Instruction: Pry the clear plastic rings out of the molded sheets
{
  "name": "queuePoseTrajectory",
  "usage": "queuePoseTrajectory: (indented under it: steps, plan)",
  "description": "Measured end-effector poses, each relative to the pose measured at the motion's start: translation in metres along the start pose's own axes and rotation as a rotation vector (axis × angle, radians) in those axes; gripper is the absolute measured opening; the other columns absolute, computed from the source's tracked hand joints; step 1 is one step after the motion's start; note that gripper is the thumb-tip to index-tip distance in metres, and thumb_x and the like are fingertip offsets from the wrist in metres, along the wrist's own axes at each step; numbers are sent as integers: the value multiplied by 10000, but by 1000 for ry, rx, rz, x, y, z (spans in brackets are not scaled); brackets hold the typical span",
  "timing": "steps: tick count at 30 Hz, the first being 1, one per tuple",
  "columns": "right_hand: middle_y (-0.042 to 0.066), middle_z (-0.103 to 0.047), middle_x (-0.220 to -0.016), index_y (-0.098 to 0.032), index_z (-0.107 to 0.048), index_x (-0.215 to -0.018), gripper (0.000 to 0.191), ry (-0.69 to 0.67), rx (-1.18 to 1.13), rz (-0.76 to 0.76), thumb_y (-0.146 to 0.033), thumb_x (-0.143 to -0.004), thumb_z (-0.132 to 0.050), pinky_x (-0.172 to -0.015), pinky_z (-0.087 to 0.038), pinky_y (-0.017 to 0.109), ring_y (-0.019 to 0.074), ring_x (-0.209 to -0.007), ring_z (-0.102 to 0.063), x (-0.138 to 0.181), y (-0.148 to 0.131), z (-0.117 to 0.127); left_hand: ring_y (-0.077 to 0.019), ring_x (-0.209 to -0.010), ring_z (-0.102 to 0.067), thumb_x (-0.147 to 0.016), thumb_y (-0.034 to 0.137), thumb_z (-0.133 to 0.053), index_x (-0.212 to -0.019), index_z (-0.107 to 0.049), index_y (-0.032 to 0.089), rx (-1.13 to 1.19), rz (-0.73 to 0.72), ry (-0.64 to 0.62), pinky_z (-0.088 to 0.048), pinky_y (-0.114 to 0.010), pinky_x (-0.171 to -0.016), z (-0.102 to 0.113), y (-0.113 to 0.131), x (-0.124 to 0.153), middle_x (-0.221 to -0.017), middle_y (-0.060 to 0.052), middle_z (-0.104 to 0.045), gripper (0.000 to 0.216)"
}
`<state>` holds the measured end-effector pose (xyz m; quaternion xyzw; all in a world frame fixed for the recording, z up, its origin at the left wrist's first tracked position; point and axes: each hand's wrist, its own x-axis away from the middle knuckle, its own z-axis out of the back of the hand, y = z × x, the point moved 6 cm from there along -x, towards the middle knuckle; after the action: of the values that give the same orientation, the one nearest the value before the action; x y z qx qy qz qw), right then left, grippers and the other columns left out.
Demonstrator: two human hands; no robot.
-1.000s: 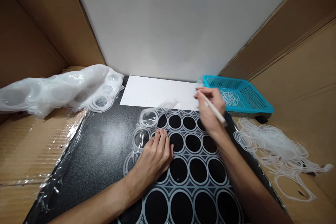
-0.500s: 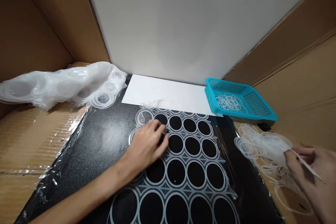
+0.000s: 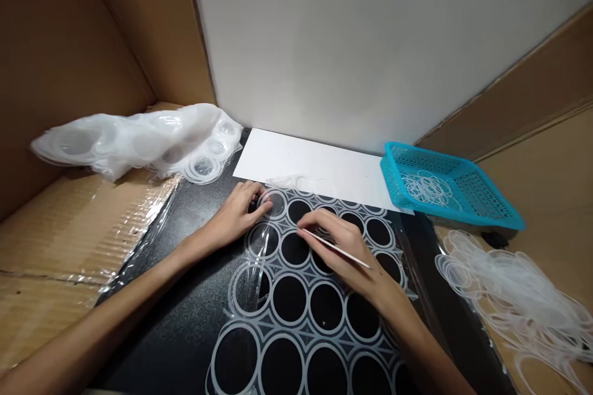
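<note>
1. Work seemed to be in its middle part: the sheet of pale rings (image 3: pixel 306 337) lay flat on the black surface (image 3: pixel 185 321), in front of the person, and many rings were sitting in its rows.
2. The left hand (image 3: pixel 243 205) had thumb and fingers curved at the sheet's far left corner; whether they pinched it, I cannot tell.
3. The right hand (image 3: pixel 340 241) was closed around a thin white stick (image 3: pixel 341 249), above the far rows, and it covered some rings there.
4. As I judge, some portion was already done, because thin loose rings (image 3: pixel 428 189) lay in the blue basket (image 3: pixel 458 215), and a tangled pale heap (image 3: pixel 503 281) was on the right side. The rows in the sheet were probably what was left.
5. About edges: the sheet's far edge reached the white strip (image 3: pixel 315 157), and the basket stood just beside this strip's right end.
6. For moving, the widest room was left of the sheet, up to the cardboard (image 3: pixel 60 241); on the right, the black margin was narrower.
</note>
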<state>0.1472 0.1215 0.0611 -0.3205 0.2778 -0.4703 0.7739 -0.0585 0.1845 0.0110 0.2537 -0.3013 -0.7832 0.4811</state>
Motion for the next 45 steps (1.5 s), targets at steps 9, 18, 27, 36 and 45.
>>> queuePoseTrajectory:
  steps: [9, 18, 27, 36, 45]
  plan:
    - [4, -751, -1023, -249, -726, -1041, 56, -164, -83, -10, -269, -1020, -679, -855, -541, 330, 178, -940, -716, -46, 19, -18, -273, -1229, -530, -936, 531, -757, -1342, -482, 227, 143, -46, -51, -472, -435, -1062, 6, -12, 8, -1314, -99, -549, 577]
    - [2, -754, -994, -257, -720, -1024, 88, -259, 18, 38, -308, -1046, -652, -806, -516, 334, 181, -894, -692, -54, 9, -17, -293, -1250, -508, -924, 539, -771, -1324, -495, 231, 155, -54, -56, -469, -472, -1073, 3, -14, 6, -1323, -102, -543, 575]
    - [8, -742, -1019, -257, -711, -1034, 121, -305, 63, 64, -331, -1066, -620, -811, -512, 339, 184, -895, -676, -55, 7, -17, -303, -1229, -515, -924, 560, -761, -1312, -498, 236, 132, -61, -58, -473, -476, -1053, 2, -16, 6, -1322, -99, -554, 570]
    - [25, -735, -1028, -252, -683, -1023, 162, -358, 136, 66, -349, -1085, -569, -774, -517, 346, 191, -879, -662, -60, 5, -19, -281, -1176, -517, -936, 481, -778, -1257, -473, 212, 43, -64, 26, -479, -430, -1022, 10, -4, 11, -1248, -87, -532, 517]
    - [24, -709, -956, -244, -623, -989, 221, -361, 141, 92, -363, -1120, -491, -755, -506, 351, 185, -814, -658, -60, 7, -25, -285, -1235, -625, -979, 2, -429, -1340, -592, 160, -464, -324, -92, -493, -425, -1059, -13, 48, 44, -1319, -124, -667, 427]
